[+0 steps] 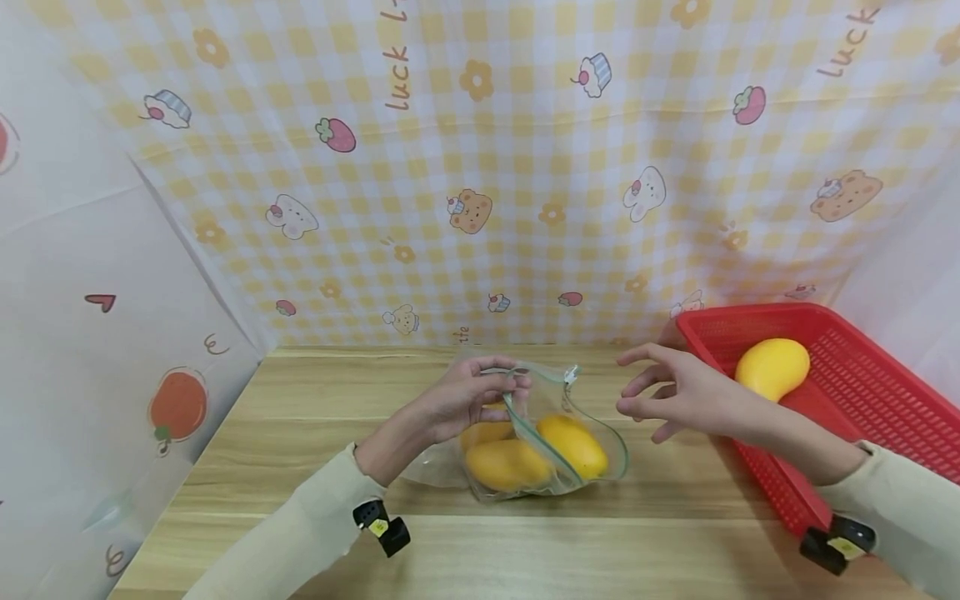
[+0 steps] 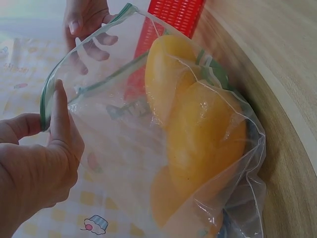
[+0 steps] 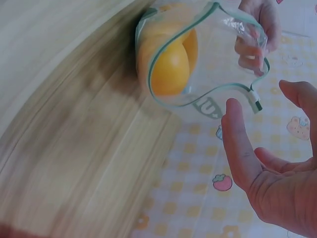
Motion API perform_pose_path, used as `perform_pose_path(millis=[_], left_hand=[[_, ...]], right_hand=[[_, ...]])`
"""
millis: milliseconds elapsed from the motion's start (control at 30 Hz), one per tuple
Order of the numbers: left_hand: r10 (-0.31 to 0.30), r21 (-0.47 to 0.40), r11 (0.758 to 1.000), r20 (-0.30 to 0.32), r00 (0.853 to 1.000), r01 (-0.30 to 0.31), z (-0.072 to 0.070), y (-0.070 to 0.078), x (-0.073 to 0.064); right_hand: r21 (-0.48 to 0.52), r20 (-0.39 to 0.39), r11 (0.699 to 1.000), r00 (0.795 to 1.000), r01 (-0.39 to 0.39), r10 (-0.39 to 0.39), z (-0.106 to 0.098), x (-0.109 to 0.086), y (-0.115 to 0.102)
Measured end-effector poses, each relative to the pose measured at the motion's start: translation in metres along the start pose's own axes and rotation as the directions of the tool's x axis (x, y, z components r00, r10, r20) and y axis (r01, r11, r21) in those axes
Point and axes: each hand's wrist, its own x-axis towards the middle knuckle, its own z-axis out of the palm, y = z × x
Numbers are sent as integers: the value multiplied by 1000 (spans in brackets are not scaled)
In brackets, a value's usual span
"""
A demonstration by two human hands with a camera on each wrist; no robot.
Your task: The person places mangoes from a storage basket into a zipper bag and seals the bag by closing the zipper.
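A clear zip bag (image 1: 491, 492) with a green-edged mouth lies on the wooden table, its mouth spread toward the right. Inside are several yellow mangoes (image 1: 508, 465), one of them (image 3: 170, 69) close to the opening. My left hand (image 1: 468, 398) pinches the bag's rim between thumb and fingers, as the left wrist view shows at the green edge (image 2: 45, 101). My right hand (image 1: 671, 390) hovers right of the bag, fingers apart and loosely bent, holding nothing. A white slider (image 1: 572, 375) sits at the far corner of the bag's mouth.
On the right stands a red perforated basket (image 1: 825, 417) with one yellow mango (image 1: 772, 368) in it, under my right forearm. A checked cloth (image 1: 480, 167) hangs behind the wooden table (image 1: 315, 417). Each sleeve carries a small black wrist camera (image 1: 381, 527).
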Motion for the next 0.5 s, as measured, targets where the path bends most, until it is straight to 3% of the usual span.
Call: perform_pose_path(millis=[300,500], left_hand=[[-5,-5,1000,7,1000,5,-1,0,0],[-2,-1,1000,19,1000,2,-2,-1,0]], right_hand=[[-126,70,992,997,27,-19,-15,-5,4],[-235,94,970,995,65,-44,-21,-8,5]])
